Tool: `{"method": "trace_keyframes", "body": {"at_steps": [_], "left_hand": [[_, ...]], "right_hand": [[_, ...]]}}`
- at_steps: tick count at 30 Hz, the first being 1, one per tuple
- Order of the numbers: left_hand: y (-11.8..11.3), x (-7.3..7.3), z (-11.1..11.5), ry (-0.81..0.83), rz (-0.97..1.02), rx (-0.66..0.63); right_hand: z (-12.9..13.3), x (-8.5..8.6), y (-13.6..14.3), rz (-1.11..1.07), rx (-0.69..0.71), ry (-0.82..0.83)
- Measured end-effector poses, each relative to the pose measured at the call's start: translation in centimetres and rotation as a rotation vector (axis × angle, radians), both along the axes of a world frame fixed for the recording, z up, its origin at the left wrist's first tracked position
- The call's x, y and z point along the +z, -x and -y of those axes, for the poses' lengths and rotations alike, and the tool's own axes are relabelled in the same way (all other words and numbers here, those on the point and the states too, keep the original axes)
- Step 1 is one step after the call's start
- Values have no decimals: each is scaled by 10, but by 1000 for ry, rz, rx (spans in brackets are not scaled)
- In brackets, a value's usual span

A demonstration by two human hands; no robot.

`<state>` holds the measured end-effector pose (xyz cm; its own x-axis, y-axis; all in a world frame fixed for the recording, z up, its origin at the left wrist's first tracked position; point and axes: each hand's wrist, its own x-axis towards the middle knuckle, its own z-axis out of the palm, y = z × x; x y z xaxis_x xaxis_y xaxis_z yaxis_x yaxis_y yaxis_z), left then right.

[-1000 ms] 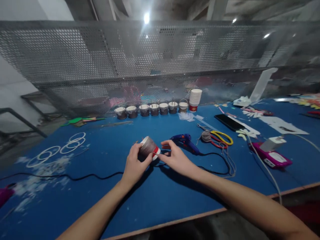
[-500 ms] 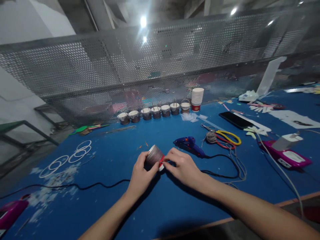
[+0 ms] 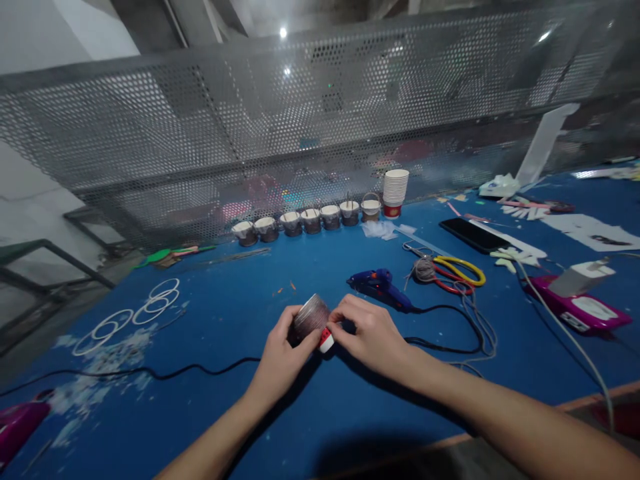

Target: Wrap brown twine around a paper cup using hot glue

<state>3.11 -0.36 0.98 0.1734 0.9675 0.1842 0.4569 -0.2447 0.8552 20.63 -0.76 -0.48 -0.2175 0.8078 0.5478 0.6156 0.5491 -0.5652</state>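
Grey-wrapped cup (image 3: 312, 317), both hands (image 3: 284, 352) (image 3: 371, 333), table edge (image 3: 580, 402) apart

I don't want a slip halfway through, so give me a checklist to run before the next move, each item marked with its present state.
1. Left hand gripping the wrapped cup: ok.
2. Right hand at the cup's red-and-white end: ok.
3. Strand pinched in the right fingertips: cannot tell, too small.
4. Wrapping covers the whole cup: not ok, red and white show at one end.
5. Glue gun lying beyond the right hand, off the cup: ok.
6. Glue gun hot: cannot tell.
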Motion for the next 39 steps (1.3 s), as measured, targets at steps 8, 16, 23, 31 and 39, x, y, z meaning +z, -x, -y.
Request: {"method": "trace_keyframes", "body": {"at_steps": [8, 16, 23, 31, 39], "left_hand": [[2, 0, 4, -96, -44, -4], [5, 0, 1, -56, 19, -57], [4, 1, 0, 29, 88, -38], [3, 2, -1, 61, 103, -33], [5, 1, -4, 39, 114, -2]], "right_hand": [[2, 5, -4, -22, 30, 3], [0, 2, -7, -7, 52, -54], [-1, 4, -9, -22, 54, -20], [-4, 5, -13, -45, 80, -15], [0, 13, -14, -59, 138, -105]]}}
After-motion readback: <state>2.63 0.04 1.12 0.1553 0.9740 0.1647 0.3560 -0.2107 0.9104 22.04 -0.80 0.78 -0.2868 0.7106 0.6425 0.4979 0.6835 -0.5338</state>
